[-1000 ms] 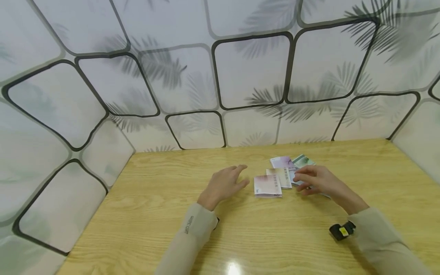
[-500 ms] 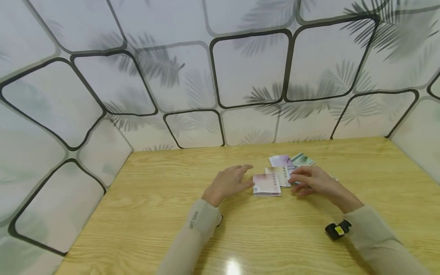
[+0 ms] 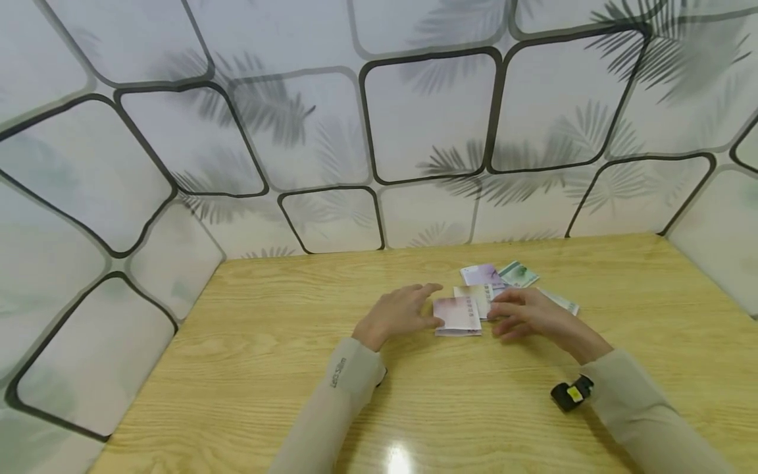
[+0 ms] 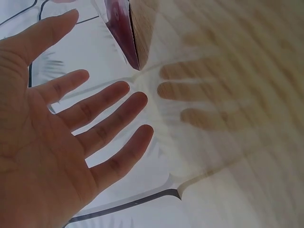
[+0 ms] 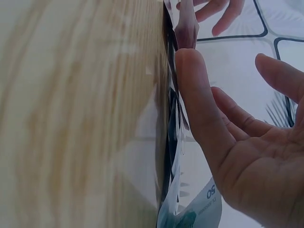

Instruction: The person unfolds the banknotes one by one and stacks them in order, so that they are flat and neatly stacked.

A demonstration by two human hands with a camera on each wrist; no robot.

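Several folded banknotes lie loosely overlapped on the table. A pink banknote [image 3: 457, 313] is nearest the front, over a beige banknote [image 3: 469, 290]. Behind them are a purple banknote [image 3: 481, 274] and a green banknote [image 3: 518, 273]. My left hand [image 3: 398, 313], fingers spread, is at the pink note's left edge; whether the thumb touches it I cannot tell. In the left wrist view its palm holds nothing. My right hand [image 3: 533, 317] hovers over the right side of the pile, fingers slightly bent, covering part of it. The right wrist view shows its fingertips close to the pink note [image 5: 186, 33].
A pale banknote [image 3: 561, 301] sticks out right of my right hand, and a note marked 50 [image 5: 209, 197] curls up in the right wrist view. The glossy wooden table [image 3: 266, 368] meets patterned walls [image 3: 426, 118] at the back and sides.
My right hand has moved left across the notes towards the pink one, uncovering the pale note at right. My left hand has come right, up to the pink note's edge.
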